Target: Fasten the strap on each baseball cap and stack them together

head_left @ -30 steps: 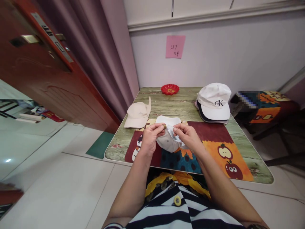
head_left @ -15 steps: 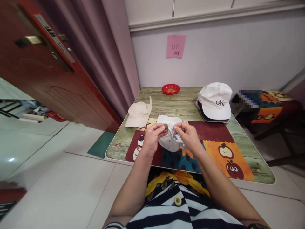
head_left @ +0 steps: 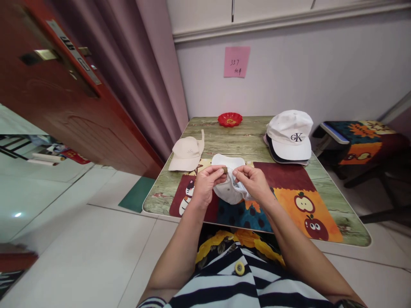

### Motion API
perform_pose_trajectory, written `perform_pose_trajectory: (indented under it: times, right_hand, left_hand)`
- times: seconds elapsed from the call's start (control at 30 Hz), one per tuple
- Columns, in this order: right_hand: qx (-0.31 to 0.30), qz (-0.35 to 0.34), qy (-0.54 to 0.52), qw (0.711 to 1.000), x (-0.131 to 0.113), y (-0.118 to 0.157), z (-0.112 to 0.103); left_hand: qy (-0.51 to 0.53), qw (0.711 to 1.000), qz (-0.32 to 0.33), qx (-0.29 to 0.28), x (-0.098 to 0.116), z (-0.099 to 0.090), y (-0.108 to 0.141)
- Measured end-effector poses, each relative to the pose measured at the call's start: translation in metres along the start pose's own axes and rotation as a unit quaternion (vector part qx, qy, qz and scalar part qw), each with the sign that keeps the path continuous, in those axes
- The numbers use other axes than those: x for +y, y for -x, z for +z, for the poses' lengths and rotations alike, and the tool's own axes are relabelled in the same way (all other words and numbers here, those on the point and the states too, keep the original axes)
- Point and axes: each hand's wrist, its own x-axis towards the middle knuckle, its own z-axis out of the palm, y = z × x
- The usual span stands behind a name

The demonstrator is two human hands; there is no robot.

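Note:
On the patterned placemat (head_left: 289, 175) lies a white cap (head_left: 228, 194), its brim pointing away from me and its back opening towards my right hand. My left hand (head_left: 205, 184) pinches a small brownish buckle (head_left: 225, 170) at the back of this cap, thumb against forefinger. Close to its right, my right hand (head_left: 255, 182) is closed in a pinch on the cap's white strap; the fingertips hide the strap's end. Left of my hands sits a cream cap (head_left: 186, 154), its loose strap sticking up.
A stack of caps with a white lettered cap (head_left: 289, 132) on top stands at the table's right side. A red scalloped dish (head_left: 230, 119) is at the back. The wooden-patterned table (head_left: 244, 141) meets the wall, which bears a pink note (head_left: 236, 62). A door (head_left: 64, 85) is at left.
Both hands stay almost in place at the white cap's back. Less of the white strap shows between the fingertips now, and the buckle has shifted slightly right.

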Motion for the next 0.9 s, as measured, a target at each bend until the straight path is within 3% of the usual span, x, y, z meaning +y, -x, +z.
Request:
perform_pose_trajectory:
  times: [0.4, 0.73, 0.9]
  right_hand:
    - [-0.020, -0.057, 0.139, 0.989, -0.012, 0.002, -0.018]
    - [-0.010, -0.045, 0.140, 0.989, -0.012, 0.001, -0.022]
    - [-0.009, -0.062, 0.151, 0.986, -0.011, 0.002, -0.020]
  left_hand:
    - [-0.099, 0.994, 0.042, -0.025, 0.007, 0.005, 0.007]
    - [-0.102, 0.993, 0.051, -0.038, 0.010, 0.012, 0.010]
    - [-0.106, 0.991, 0.046, -0.074, 0.007, 0.011, 0.010]
